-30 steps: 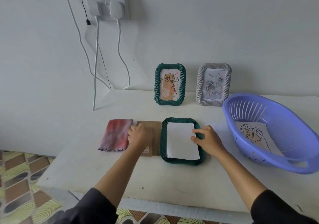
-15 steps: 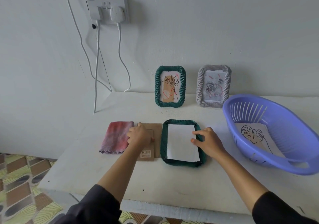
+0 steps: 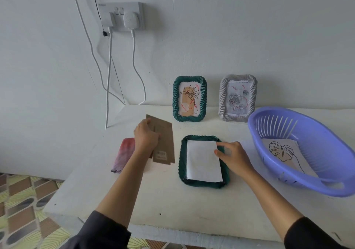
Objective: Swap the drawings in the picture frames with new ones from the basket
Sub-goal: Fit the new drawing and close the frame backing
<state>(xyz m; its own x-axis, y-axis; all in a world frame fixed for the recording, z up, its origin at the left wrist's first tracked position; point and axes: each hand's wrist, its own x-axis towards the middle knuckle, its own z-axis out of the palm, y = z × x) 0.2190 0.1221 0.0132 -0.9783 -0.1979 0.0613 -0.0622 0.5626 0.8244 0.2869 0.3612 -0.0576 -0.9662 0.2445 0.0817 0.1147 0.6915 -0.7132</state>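
Left grip point(image 3: 147, 139) clasps brown backing board point(image 3: 164, 143), held clear of desk point(image 3: 172, 200). Right grip point(image 3: 233, 155), fingers relaxed, presses white sheet point(image 3: 201, 160) in face-down green frame point(image 3: 203, 184) beneath it. Basket point(image 3: 326, 152) with leaf drawing point(image 3: 280, 150) sits further right. Probably closing up: board must seat squarely over sheet.

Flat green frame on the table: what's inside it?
A white sheet, blank side up, fills the flat green frame; the right hand touches its right edge. Whatever lies under the sheet is covered.
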